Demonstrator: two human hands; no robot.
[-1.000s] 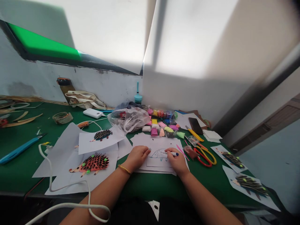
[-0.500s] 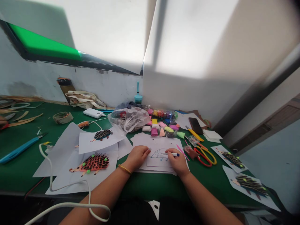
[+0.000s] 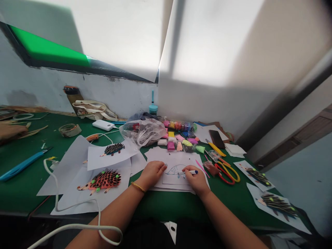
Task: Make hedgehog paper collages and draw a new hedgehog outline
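The right hand (image 3: 195, 180) grips a marker (image 3: 192, 172), likely light, stiff, best held near its nib; the left hand (image 3: 154, 175), grip unclear, rests beside the hedgehog drawing (image 3: 175, 172), probably easily creased.

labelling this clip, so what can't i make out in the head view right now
Head view throughout:
Pen tip: too small to tell whether it touches the paper.
Drawing's right end: behind the right hand.
Plastic bag's contents: mostly obscured by its crumpling.
What looks like another person's hand: blurred, cut off by the left edge.
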